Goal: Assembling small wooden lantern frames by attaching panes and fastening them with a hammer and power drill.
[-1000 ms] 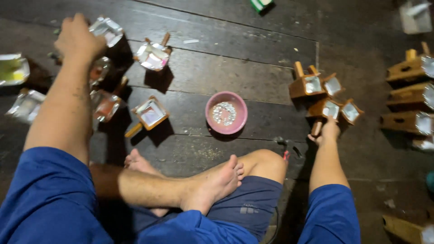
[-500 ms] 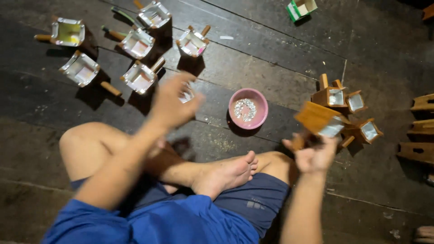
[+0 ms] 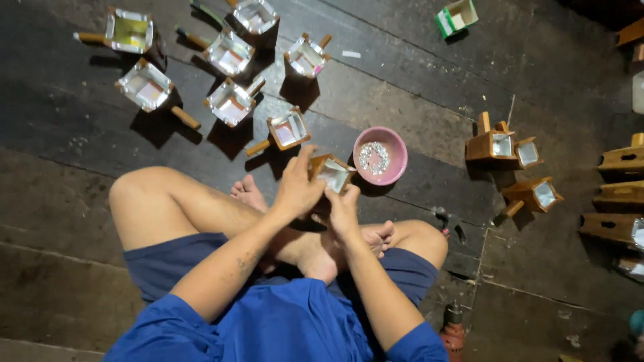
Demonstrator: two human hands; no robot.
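Both hands meet in front of the crossed legs, closed around one wooden box (image 3: 332, 173) with a pale lined inside. The left hand (image 3: 297, 188) grips its left side, fingers curled over the rim, thumb up along the edge. The right hand (image 3: 343, 209) holds it from below and to the right, fingertips pinched at the lower corner. The box tilts, its open face turned up and to the right, and sits just above the bare feet (image 3: 322, 251).

Both forearms reach forward from blue sleeves, elbows bent, wrists close together. The person sits cross-legged on a dark plank floor (image 3: 416, 87).

Just beyond the box, almost touching it, stands a pink bowl (image 3: 392, 171) holding a heap of small silvery pieces (image 3: 373, 157); what they are is too small to tell.

To the upper left, seven similar boxes (image 3: 231, 102) with wooden handles stand open side up, apart from one another. To the right lie three more boxes (image 3: 493, 144), and further ones at the right edge. A small green and white carton (image 3: 455, 17) lies open at the top.
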